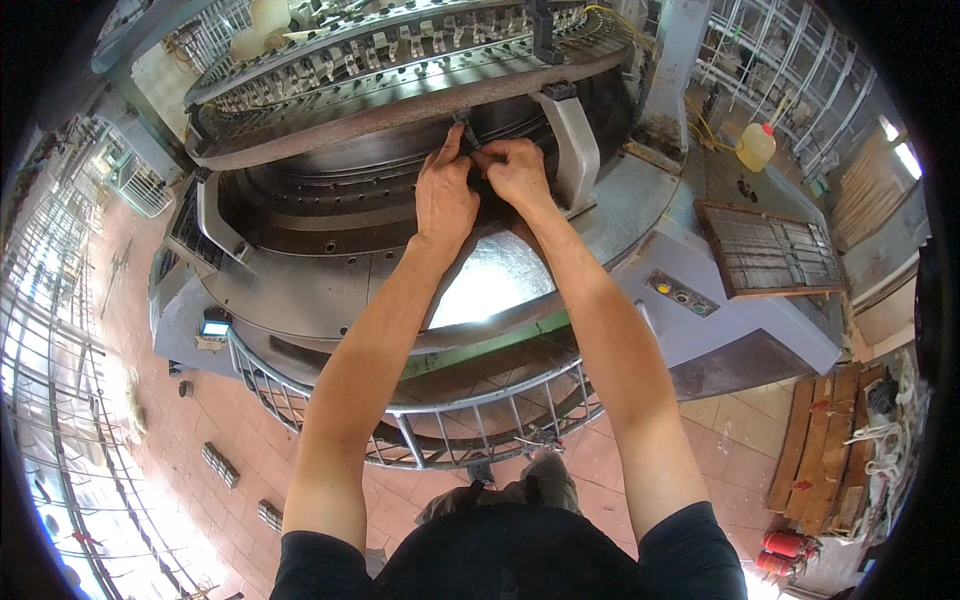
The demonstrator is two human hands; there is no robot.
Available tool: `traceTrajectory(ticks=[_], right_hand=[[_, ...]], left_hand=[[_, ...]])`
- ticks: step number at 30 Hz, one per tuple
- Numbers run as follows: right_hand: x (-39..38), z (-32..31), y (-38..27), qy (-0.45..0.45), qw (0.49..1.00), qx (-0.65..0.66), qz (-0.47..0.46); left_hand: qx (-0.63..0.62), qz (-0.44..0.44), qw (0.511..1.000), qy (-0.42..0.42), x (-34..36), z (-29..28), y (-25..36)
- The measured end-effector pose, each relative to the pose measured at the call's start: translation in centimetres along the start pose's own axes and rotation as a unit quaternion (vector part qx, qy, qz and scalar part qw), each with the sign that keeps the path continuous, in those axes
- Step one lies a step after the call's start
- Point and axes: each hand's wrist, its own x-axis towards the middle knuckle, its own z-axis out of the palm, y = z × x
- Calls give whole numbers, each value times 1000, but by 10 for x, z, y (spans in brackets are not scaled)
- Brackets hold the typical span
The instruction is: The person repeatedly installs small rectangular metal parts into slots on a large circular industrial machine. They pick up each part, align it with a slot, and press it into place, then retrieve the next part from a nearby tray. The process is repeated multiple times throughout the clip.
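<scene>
Both my hands reach into the dark metal interior of a large circular machine (350,95), under its upper ring. My left hand (447,190) is closed on a small dark metal piece (464,128), its index finger pointing up along it. My right hand (515,170) is closed just beside it, fingertips at the piece's lower part; what exactly they pinch is hidden. A silver bracket (575,145) stands right of my hands. Below them lies a curved, shiny metal plate (400,290) with holes.
A curved railing (420,445) runs below the plate. At right are a control panel (680,293), a framed panel (765,250), a yellow jug (756,147), wooden boards (820,445) and red cylinders (785,550). Wire racks (60,400) fill the left edge; small blocks (220,465) lie on the tiled floor.
</scene>
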Motion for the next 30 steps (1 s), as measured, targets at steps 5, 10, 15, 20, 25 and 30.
traceTrajectory(ticks=[5,10,15,20,25,30], right_hand=[[0,-1,-1,-5,1000,0,17],[0,-2,-2,-7,1000,-8,22],[0,-1,-1,-1,1000,-3,-3],[0,-1,-1,-5,1000,1,8],[-1,-1,-2,0,1000,-10,2],[0,-1,-1,-4,1000,-9,7]], left_hand=[[3,1,1000,4,1,0,0],[1,3,1000,10,1,0,1],[-6,8,1000,18,1,-1,2],[-6,-3,1000,12,2,-3,3],[-11,-2,1000,14,1,-2,2],[-7,3,1000,19,1,1,0]])
